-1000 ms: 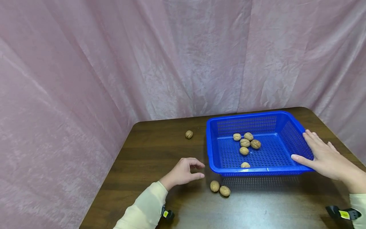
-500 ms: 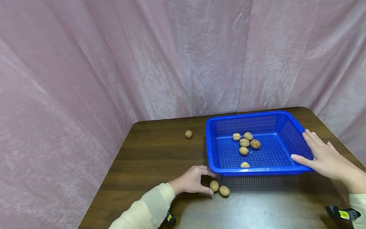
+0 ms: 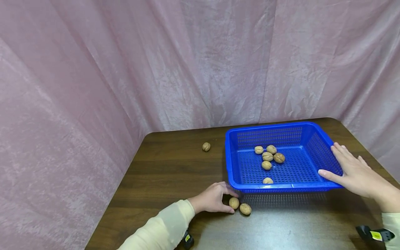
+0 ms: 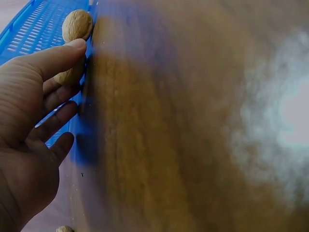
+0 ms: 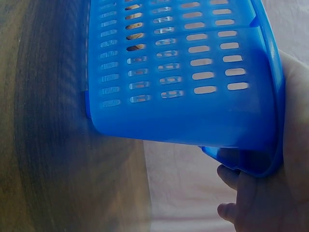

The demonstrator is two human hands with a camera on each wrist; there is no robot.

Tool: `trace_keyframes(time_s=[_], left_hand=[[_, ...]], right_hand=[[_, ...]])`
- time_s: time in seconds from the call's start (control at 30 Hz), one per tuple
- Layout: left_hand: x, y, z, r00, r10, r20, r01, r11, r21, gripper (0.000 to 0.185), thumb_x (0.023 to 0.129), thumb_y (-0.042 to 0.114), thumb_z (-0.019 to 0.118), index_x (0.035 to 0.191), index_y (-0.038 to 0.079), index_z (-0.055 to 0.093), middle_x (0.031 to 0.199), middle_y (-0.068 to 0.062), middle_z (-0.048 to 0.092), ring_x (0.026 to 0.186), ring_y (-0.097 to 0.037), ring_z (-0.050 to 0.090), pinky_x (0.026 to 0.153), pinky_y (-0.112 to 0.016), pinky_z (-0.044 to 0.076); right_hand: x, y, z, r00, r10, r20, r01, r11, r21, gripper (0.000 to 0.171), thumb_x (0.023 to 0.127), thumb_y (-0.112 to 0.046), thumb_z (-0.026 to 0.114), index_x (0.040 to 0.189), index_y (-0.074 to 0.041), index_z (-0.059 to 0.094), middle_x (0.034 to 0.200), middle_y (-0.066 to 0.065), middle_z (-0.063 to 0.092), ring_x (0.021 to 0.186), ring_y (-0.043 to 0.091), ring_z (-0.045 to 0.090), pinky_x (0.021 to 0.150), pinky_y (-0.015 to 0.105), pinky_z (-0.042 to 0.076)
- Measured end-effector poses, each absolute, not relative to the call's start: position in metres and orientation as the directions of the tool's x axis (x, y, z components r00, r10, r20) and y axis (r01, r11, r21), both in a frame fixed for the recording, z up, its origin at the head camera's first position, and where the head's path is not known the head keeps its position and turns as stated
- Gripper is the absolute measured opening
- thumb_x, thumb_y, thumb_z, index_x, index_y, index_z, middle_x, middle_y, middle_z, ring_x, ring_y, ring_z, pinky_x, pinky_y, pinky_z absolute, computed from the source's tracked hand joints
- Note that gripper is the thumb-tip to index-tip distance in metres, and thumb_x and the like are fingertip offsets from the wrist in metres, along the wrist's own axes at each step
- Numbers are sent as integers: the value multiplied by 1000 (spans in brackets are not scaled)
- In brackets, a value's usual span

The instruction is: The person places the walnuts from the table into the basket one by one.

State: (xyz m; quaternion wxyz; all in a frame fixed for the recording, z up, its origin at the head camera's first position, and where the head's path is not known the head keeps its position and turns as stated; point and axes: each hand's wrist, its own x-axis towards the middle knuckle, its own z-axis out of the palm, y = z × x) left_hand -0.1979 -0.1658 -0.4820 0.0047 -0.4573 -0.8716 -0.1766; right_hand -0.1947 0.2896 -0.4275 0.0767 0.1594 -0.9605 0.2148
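My left hand (image 3: pixel 218 200) lies on the dark wooden table (image 3: pixel 162 173) just in front of the blue basket (image 3: pixel 232 180). Its thumb and fingers pinch a walnut (image 3: pixel 233 203). The left wrist view shows the left hand (image 4: pixel 29 111) with its thumb on top of this walnut (image 4: pixel 70 76). A second walnut (image 3: pixel 245 209) lies right beside it. My right hand (image 3: pixel 354 173) holds the basket's near right corner, thumb over the rim. In the right wrist view the right hand (image 5: pixel 289 183) curls its fingers under the basket (image 5: pixel 183 111). Several walnuts (image 3: pixel 268 157) lie inside the basket.
A lone walnut (image 3: pixel 206 147) sits on the table left of the basket's far corner. Pink curtain (image 3: pixel 125 69) closes in the back and left sides. The table's left edge runs close beside my left sleeve (image 3: pixel 162 229).
My left hand moved right and toward me across the table to the two walnuts, and its fingers closed round the left one. My right hand and the basket stayed put.
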Motion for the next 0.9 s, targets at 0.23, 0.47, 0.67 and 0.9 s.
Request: trace_keyframes(time_s=[0.23,0.47,0.67,0.9], left_hand=[[-202,-178,-477,-599,775,200,787,524,326,41,73,37,84,108,18,73,105,10,67,104,-2,56,92,-20,43],[-212,-206,-461,-710,643,287,691,559,458,41,74,27,85,109,11,72,104,8,67,104,-7,58,91,-26,47],[-221,-220,-435,-754,537,378,654,562,507,41,74,23,85,111,13,71,105,7,66,103,-9,60,90,-30,49],[-236,-199,-393,-702,557,444,712,527,463,43,76,23,84,114,9,71,107,2,69,103,-10,61,91,-29,49]], right_hand=[[-193,288,-428,-942,-270,200,-330,857,-396,97,93,-46,59,149,10,3,156,27,-8,142,35,-18,99,62,-24],[-193,287,-424,-940,-274,201,-333,863,-380,98,92,-46,60,149,9,2,156,27,-8,142,34,-19,99,63,-23],[-194,287,-421,-938,-275,209,-337,865,-373,99,92,-46,61,149,10,3,155,28,-7,142,35,-17,99,64,-23],[-193,286,-424,-938,-268,221,-335,865,-374,99,91,-46,61,149,11,4,155,29,-5,142,35,-17,98,63,-24]])
